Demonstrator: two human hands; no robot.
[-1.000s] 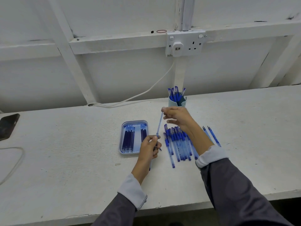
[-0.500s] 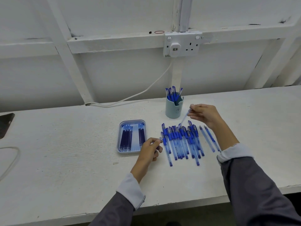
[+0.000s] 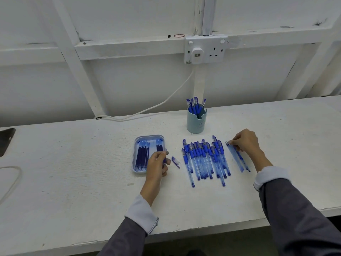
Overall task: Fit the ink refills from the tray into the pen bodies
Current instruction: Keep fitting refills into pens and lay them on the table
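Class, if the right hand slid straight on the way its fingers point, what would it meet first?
Probably the row of pens to its left; the right hand pinches the end of a separate pen.

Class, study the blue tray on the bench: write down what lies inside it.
Inside the tray lie dark ink refills: a larger bunch on its left, a smaller one on its right. The left hand covers the near right corner, hiding whatever lies there.
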